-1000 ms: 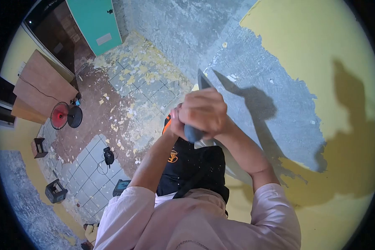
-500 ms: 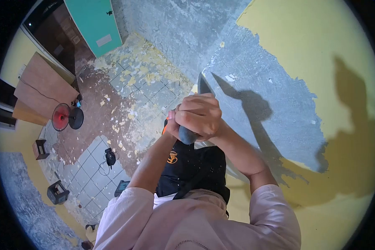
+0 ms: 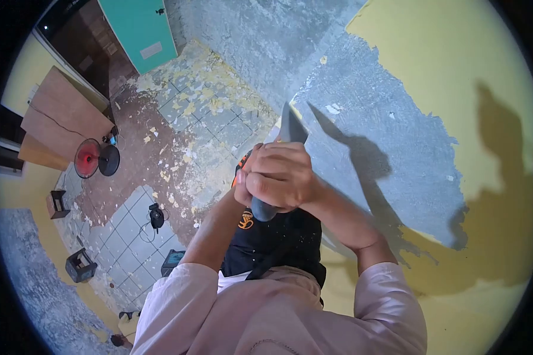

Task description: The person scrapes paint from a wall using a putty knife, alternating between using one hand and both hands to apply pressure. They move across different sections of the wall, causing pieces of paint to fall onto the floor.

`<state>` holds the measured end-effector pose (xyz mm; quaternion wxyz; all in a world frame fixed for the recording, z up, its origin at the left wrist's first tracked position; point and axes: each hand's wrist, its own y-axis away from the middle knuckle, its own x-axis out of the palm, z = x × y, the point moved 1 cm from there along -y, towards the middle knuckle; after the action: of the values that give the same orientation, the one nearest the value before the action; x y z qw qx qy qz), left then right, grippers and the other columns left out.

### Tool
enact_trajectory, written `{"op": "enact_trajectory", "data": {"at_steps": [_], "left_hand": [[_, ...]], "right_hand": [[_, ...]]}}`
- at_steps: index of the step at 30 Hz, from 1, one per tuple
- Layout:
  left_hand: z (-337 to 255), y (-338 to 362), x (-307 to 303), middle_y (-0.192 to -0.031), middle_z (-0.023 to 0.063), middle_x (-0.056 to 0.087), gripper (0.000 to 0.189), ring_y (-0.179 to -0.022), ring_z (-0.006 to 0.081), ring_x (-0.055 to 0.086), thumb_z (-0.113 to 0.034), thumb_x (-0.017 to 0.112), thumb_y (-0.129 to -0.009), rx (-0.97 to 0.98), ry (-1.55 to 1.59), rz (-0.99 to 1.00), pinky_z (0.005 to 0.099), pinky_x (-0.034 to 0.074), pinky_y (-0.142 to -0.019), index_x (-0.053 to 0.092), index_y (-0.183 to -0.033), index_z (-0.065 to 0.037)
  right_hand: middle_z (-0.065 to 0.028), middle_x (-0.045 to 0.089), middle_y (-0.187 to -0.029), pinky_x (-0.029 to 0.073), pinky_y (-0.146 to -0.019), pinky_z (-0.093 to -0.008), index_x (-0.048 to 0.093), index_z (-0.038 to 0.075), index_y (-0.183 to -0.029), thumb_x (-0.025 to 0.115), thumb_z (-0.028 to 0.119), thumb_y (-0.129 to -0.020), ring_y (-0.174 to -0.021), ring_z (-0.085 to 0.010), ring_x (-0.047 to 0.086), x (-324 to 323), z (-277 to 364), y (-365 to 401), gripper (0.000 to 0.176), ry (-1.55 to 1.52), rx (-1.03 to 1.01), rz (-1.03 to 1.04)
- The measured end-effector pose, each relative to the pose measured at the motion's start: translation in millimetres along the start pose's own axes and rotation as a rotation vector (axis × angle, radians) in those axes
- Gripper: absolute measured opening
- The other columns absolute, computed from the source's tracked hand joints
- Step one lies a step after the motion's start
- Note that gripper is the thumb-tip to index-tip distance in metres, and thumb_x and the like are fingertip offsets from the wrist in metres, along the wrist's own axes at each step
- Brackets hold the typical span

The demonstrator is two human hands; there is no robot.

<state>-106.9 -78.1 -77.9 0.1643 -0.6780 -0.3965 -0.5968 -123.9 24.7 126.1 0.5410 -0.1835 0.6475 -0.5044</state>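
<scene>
We see the left hand point(image 3: 247, 167) and right hand point(image 3: 283, 176) clasped around a scraper point(image 3: 292, 127), pulled slightly bodyward since half a second ago, likely a backstroke, baring more blade beside the stripped grey wall point(image 3: 408, 165); tip contact we cannot tell.

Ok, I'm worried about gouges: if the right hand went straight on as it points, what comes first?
Probably the bare grey wall by the corner, bladed tool first; depth is unclear.
</scene>
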Motion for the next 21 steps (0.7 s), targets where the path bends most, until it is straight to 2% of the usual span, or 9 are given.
{"op": "enact_trajectory", "data": {"at_steps": [2, 3, 6, 7, 9, 15, 18, 19, 21], "left_hand": [[2.5, -48.8, 23.8, -0.103, 0.0023, 0.053, 0.037, -0.100, 0.0159, 0.051, -0.044, 0.042, -0.090, 0.005, 0.015, 0.003, 0.0319, 0.038, -0.091, 0.052, -0.100, -0.010], [8.5, -48.6, 26.5, -0.103, 0.0023, 0.053, 0.037, -0.100, 0.0159, 0.051, -0.044, 0.043, -0.090, 0.006, 0.016, 0.015, 0.0318, 0.038, -0.091, 0.052, -0.099, -0.010], [0.4, -18.2, 6.3, -0.102, 0.0022, 0.053, 0.036, -0.099, 0.0158, 0.051, -0.043, 0.043, -0.089, 0.034, 0.018, 0.047, 0.0317, 0.038, -0.091, 0.052, -0.099, -0.010], [5.9, 7.1, -5.3, -0.102, 0.0022, 0.053, 0.036, -0.099, 0.0158, 0.051, -0.043, 0.043, -0.089, 0.041, 0.027, 0.046, 0.0317, 0.038, -0.090, 0.052, -0.099, -0.010], [12.2, -54.4, 27.2, -0.102, 0.0022, 0.053, 0.036, -0.099, 0.0157, 0.051, -0.043, 0.044, -0.089, 0.044, 0.040, 0.049, 0.0316, 0.038, -0.090, 0.052, -0.099, -0.010], [7.9, -32.6, 10.6, -0.101, 0.0020, 0.053, 0.035, -0.099, 0.0155, 0.051, -0.043, 0.045, -0.089, 0.094, 0.077, 0.103, 0.0313, 0.039, -0.089, 0.052, -0.098, -0.010], [7.5, -58.1, 24.9, -0.101, 0.0020, 0.053, 0.035, -0.098, 0.0154, 0.051, -0.042, 0.045, -0.088, 0.102, 0.085, 0.128, 0.0312, 0.039, -0.089, 0.052, -0.098, -0.010], [10.1, -58.1, 26.0, -0.101, 0.0020, 0.053, 0.034, -0.098, 0.0154, 0.052, -0.042, 0.046, -0.088, 0.108, 0.083, 0.139, 0.0312, 0.039, -0.089, 0.052, -0.098, -0.010], [9.8, -26.5, 6.4, -0.100, 0.0019, 0.053, 0.034, -0.098, 0.0153, 0.052, -0.042, 0.046, -0.088, 0.124, 0.097, 0.143, 0.0311, 0.039, -0.089, 0.053, -0.097, -0.010]], "right_hand": [[-0.0014, 0.058, -0.061, 0.053, -0.050, -0.0303, 0.059, 0.013, -0.075, 0.068, 0.022, -0.072, -0.054, -0.0187, 0.062, 2.5, -25.0, 15.4, 0.013, 0.048, 0.058, 0.135], [-0.0012, 0.057, -0.059, 0.052, -0.049, -0.0303, 0.058, 0.013, -0.073, 0.068, 0.015, -0.068, -0.053, -0.0186, 0.061, 7.2, -36.6, 17.8, 0.011, -0.164, 0.200, 0.132], [-0.0010, 0.059, -0.061, 0.050, -0.048, -0.0304, 0.057, 0.014, -0.069, 0.067, 0.016, -0.068, -0.054, -0.0181, 0.062, 14.0, -4.5, 3.9, 0.011, -0.012, 0.060, 0.023], [-0.0009, 0.059, -0.061, 0.050, -0.048, -0.0304, 0.057, 0.014, -0.071, 0.066, 0.018, -0.071, -0.054, -0.0175, 0.062, 7.4, 7.1, -8.2, 0.010, -0.102, 0.093, 0.040], [-0.0005, 0.058, -0.060, 0.051, -0.047, -0.0301, 0.056, 0.013, -0.071, 0.067, 0.019, -0.071, -0.053, -0.0172, 0.061, 17.0, -19.6, 9.8, 0.012, -0.065, 0.098, 0.067], [0.0013, 0.055, -0.056, 0.049, -0.043, -0.0301, 0.052, 0.012, -0.068, 0.071, 0.023, -0.071, -0.049, -0.0170, 0.059, 5.5, -11.0, -8.8, 0.022, 0.044, 0.051, 0.025], [0.0015, 0.052, -0.052, 0.049, -0.043, -0.0299, 0.053, 0.013, -0.068, 0.070, 0.024, -0.072, -0.046, -0.0161, 0.058, 17.3, -33.7, 1.5, 0.021, -0.061, 0.183, 0.088], [0.0007, 0.056, -0.057, 0.049, -0.044, -0.0311, 0.056, 0.014, -0.071, 0.068, 0.029, -0.074, -0.052, -0.0146, 0.060, 16.6, -27.4, 0.9, 0.019, 0.100, 0.103, 0.062], [0.0009, 0.057, -0.059, 0.050, -0.045, -0.0309, 0.057, 0.015, -0.071, 0.067, 0.030, -0.074, -0.054, -0.0143, 0.061, 18.7, -22.5, 3.7, 0.018, 0.057, 0.067, 0.044]]}}
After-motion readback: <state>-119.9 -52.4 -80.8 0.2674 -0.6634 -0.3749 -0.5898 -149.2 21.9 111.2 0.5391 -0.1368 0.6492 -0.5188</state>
